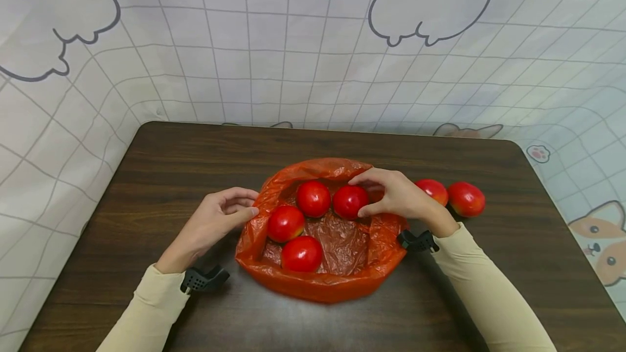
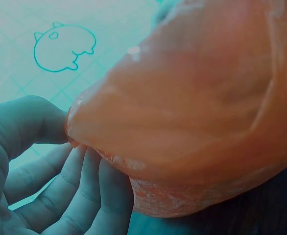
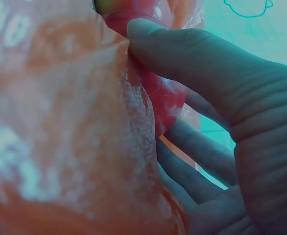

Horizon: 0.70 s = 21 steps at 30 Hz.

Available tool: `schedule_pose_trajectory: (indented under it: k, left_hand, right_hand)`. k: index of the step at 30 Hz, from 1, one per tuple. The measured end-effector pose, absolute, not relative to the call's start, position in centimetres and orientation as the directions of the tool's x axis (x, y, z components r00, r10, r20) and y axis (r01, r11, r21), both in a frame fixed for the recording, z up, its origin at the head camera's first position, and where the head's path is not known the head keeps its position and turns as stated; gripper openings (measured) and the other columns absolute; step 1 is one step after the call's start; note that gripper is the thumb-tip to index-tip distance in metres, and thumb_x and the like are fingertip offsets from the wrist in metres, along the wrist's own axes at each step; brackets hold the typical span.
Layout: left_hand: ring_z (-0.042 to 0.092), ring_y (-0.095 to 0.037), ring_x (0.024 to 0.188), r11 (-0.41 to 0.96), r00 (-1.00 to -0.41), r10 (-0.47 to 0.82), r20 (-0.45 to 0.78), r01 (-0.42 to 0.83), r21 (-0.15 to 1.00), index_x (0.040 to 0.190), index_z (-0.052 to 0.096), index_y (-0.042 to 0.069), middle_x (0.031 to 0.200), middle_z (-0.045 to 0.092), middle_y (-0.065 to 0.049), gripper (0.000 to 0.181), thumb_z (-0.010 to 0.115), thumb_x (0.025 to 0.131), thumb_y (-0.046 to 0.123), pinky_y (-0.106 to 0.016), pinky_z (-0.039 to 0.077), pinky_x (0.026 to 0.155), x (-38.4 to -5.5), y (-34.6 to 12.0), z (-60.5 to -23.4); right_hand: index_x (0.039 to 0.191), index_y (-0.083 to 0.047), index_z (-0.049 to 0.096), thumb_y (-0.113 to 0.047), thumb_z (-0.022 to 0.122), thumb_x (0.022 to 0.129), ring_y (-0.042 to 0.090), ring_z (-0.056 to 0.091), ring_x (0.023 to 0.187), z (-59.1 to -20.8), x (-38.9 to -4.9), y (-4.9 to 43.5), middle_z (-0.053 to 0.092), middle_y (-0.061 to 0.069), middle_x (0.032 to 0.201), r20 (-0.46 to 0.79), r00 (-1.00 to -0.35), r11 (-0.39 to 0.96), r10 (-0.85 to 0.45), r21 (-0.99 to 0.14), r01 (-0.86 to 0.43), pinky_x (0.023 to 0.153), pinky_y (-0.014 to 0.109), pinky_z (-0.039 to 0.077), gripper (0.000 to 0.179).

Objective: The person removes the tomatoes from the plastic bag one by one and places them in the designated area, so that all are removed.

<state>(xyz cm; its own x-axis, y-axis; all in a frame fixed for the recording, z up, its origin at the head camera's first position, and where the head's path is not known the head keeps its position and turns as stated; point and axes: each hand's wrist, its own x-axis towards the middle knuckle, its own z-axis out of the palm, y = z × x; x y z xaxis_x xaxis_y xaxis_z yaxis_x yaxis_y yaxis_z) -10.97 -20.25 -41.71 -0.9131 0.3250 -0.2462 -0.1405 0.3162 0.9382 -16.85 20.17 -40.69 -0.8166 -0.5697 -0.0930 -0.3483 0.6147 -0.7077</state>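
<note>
An orange plastic bag with a rolled-down rim stands wide open on the table. Inside it are a round red fruit at the back, another red fruit at the left and a third red fruit near the front. My right hand reaches over the bag's right rim and holds a shiny red fruit between thumb and fingers. In the left wrist view, the thumb and fingertips of my left hand pinch the bag's left edge. The bag hides part of the held fruit in the right wrist view.
Two more red fruits lie on the dark wooden table right of the bag: one fruit in full view, the other fruit partly behind my right hand. A white gridded cloth with cartoon animals hangs behind the table.
</note>
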Motion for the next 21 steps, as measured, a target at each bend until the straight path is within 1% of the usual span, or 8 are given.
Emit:
schedule_pose_trajectory:
  k: [16,21]
  left_hand:
    - [0.073,-0.02,0.103,0.317,-0.912,0.333,-0.239,-0.131,0.939,0.136,0.06,0.008,0.127,0.068,-0.018,0.046,0.074,0.097,0.029,-0.03,0.064,0.088,-10.8,-20.1,-41.4]
    - [0.073,-0.02,0.104,0.317,-0.911,0.337,-0.237,-0.128,0.94,0.136,0.06,0.008,0.128,0.068,-0.018,0.046,0.073,0.097,0.029,-0.029,0.063,0.088,-10.8,-20.2,-41.4]
  right_hand:
    - [0.129,-0.016,0.068,-0.025,0.093,0.077,0.025,0.072,0.118,-40.2,-16.1,20.0,0.069,0.004,0.132,-0.05,-0.821,0.626,-0.569,-0.674,-0.392,0.102,0.044,0.06,0.059]
    - [0.13,-0.018,0.067,-0.029,0.093,0.077,0.024,0.072,0.118,-39.8,-15.7,20.1,0.069,0.003,0.133,-0.037,-0.834,0.636,-0.551,-0.665,-0.391,0.101,0.045,0.06,0.06]
